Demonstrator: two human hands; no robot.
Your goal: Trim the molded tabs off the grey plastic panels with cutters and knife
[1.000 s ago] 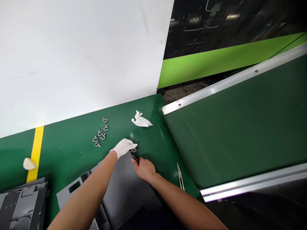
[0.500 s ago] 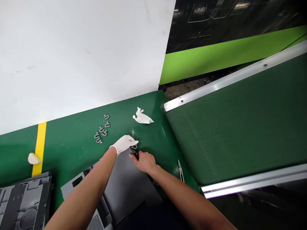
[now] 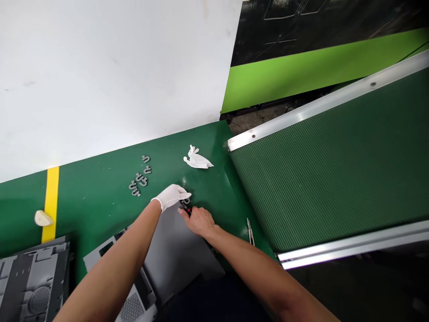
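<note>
My left hand (image 3: pixel 171 197), in a white glove, is closed with its fingertips pinching a small grey U-shaped plastic clip (image 3: pixel 187 201). My bare right hand (image 3: pixel 200 221) is wrapped around black pliers with red marks (image 3: pixel 185 207). The head of the pliers is right at the clip; whether the jaws bite on it is too small to tell. Both hands are above the far edge of a flat grey panel (image 3: pixel 181 250). Several similar grey clips (image 3: pixel 143 181) lie on the green table to the left.
A crumpled white glove (image 3: pixel 197 158) lies farther back on the green table (image 3: pixel 100 179). Right of my right hand is a utility knife (image 3: pixel 250 231). Grey moulded panels (image 3: pixel 33 281) are at lower left, near a cream-coloured piece (image 3: pixel 43 218). A ribbed green conveyor (image 3: pixel 328 170) adjoins the table.
The whole view has shifted slightly, so things appear a little higher and farther left. My hands keep nearly the same hold on the clip and pliers.
</note>
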